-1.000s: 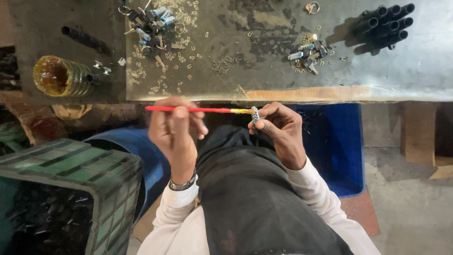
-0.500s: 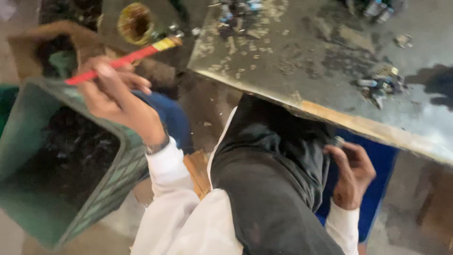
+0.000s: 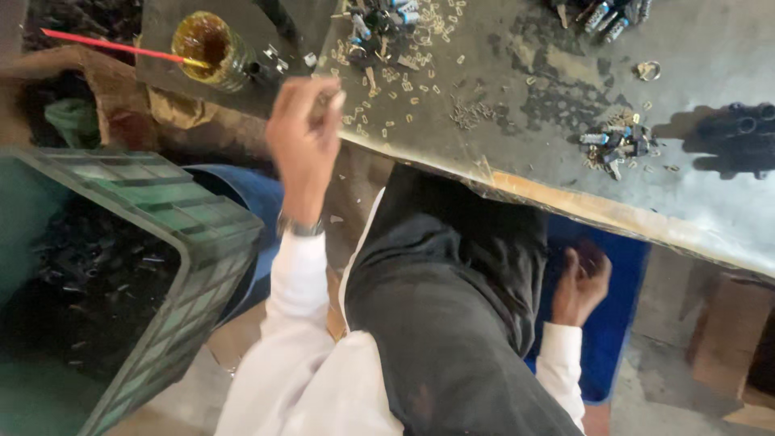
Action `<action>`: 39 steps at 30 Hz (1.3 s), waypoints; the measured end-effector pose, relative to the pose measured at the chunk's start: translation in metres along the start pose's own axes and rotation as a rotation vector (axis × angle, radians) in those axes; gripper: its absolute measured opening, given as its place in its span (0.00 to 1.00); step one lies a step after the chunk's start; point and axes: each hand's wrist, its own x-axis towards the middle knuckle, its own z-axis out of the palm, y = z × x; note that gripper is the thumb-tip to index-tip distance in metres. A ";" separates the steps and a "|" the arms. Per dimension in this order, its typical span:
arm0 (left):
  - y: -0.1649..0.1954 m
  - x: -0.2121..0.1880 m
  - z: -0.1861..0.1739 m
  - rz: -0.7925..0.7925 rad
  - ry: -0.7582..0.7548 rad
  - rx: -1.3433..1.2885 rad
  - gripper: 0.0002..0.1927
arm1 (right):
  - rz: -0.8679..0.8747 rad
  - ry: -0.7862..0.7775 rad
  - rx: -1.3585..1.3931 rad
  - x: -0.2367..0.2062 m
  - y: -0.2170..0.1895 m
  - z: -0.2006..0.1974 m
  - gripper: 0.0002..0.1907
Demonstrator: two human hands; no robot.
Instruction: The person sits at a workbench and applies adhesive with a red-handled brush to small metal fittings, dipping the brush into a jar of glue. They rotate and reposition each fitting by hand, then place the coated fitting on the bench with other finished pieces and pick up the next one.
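Observation:
My left hand is raised at the metal table's near edge, fingers pinched together, and nothing shows between them. A red stick leans with its tip in a glass jar of amber liquid at the top left, apart from that hand. Below the table edge, my right hand hangs curled over a blue bin. Whether it holds anything is hidden. A dark apron covers my lap.
A green plastic crate with dark small parts stands at the left. Small metal clips and piles of fittings lie scattered on the tabletop. Black tubes lie at the right. A brown box sits on the floor.
The red stick has left my left hand and now rests in the jar. My left hand swung back toward the table. My right hand dropped lower, over the blue bin.

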 end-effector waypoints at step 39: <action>0.096 -0.050 0.115 0.339 -0.483 0.076 0.31 | 0.310 -0.469 0.526 -0.023 -0.110 0.020 0.20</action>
